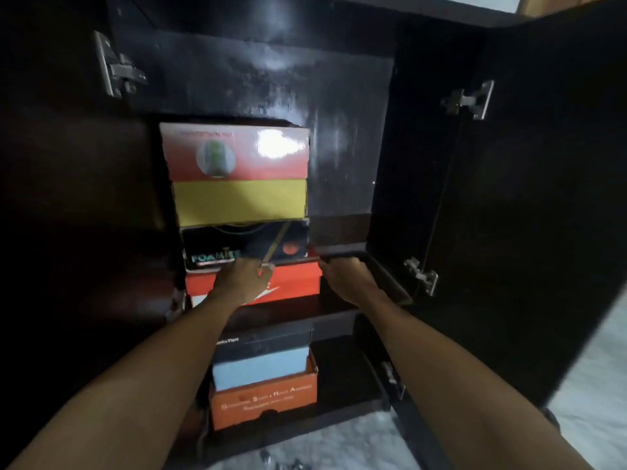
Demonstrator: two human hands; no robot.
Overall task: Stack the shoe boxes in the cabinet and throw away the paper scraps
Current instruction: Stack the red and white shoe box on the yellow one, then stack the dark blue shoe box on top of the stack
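Note:
On the upper shelf of the dark cabinet (339, 96) stands a stack: a red box (237, 150) on top, then a yellow box (239, 201), a black box (217, 244), and a red-orange box (298, 283) at the bottom. A tan strip (276, 242) runs slantwise across the black box. My left hand (242, 279) lies curled on the front of the red-orange box, fingers at the seam under the black box. My right hand (346, 276) is curled at that box's upper right corner. The lower shelf holds a black-lidded box (264, 340), a light blue box (259, 368) and an orange box (264, 401).
Both cabinet doors stand open, the right door (526, 198) swung far out with metal hinges (470, 100). There is room on both shelves to the right of the stacks. A pale floor (593, 385) shows at the lower right.

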